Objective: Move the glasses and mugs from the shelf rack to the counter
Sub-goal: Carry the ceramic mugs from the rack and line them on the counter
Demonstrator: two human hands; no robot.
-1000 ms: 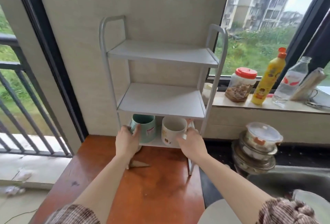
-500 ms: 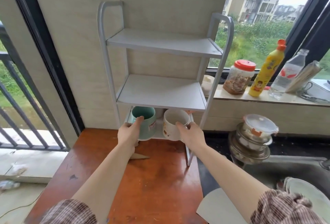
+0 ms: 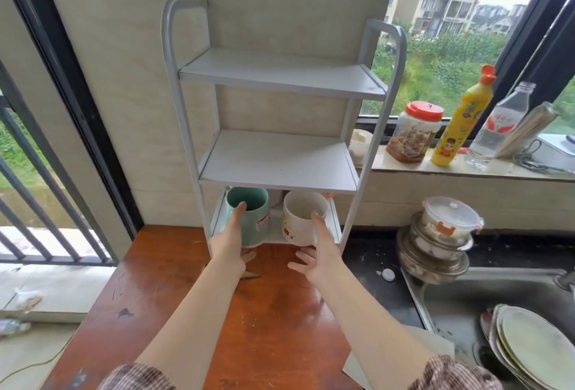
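Left grip: the left hand (image 3: 230, 246) grasps the teal mug (image 3: 253, 218). One digit lies up the near wall to the rim and the others spread low by the base. How far they wrap is hidden.
Right grip: the right hand (image 3: 322, 254) takes the white mug (image 3: 300, 221) the same way, with one digit at the rim and the rest splayed under the base. The hold looks light rather than clenched.
Mugs: both sit at the front of the bottom shelf (image 3: 275, 231), side by side and near each other but apart. They tip toward the camera, so their insides show. No handle is in view.
Overhead: the front edge of the middle shelf (image 3: 277, 159) sits just above both rims. Draw each mug out low and toward the body, and lift only once its rim is past that edge.
Sides: the front legs of the shelf rack (image 3: 350, 221) flank the hands closely, so pull straight back rather than swinging outward.
Landing: the wooden counter (image 3: 264, 312) lies directly in front. A small brown object (image 3: 252, 275) rests just beside the left wrist, so set the teal mug clear of it.
Risk: a rim-and-base hold on glazed ceramic can slip, so firm up both grasps before lifting. Keep the mugs apart so they do not knock together.
Progress: the upper shelves are bare, so these look like the last two pieces.
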